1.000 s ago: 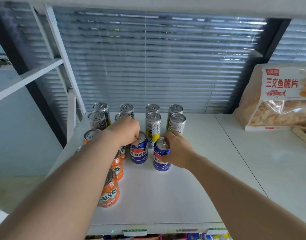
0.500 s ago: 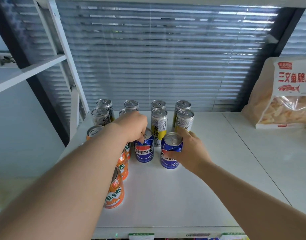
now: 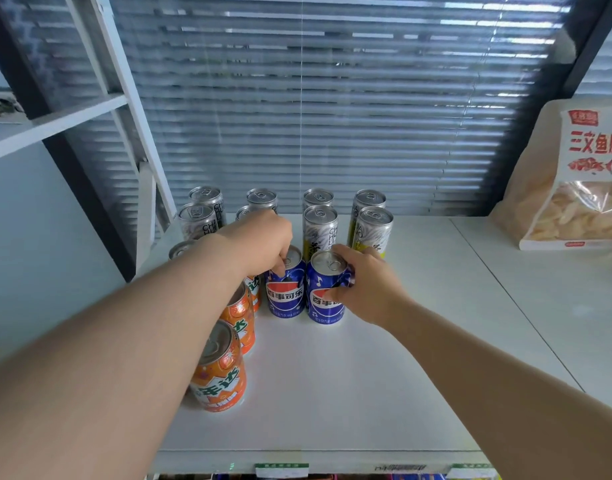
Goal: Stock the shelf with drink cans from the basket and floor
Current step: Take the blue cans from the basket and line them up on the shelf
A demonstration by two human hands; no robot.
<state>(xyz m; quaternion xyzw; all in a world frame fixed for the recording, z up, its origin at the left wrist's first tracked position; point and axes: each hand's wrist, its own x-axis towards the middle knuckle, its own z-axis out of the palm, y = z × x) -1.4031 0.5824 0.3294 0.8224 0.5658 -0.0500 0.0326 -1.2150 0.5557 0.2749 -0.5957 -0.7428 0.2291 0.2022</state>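
While both blue cans stand side by side on shelf (image 3: 384, 358), left hand (image 3: 263, 242) pinches rim of left blue can (image 3: 285, 292), right hand (image 3: 365, 285) wraps right blue can (image 3: 325, 294), likely squaring row before tall cans (image 3: 320, 225). Orange cans (image 3: 221, 368) line left edge.

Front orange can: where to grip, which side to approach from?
Wrap the side wall of the front orange can mid-height, coming from the front-right. It stands upright, a second orange can crowds it behind, the left forearm hides its left side, and bare shelf lies to its right.
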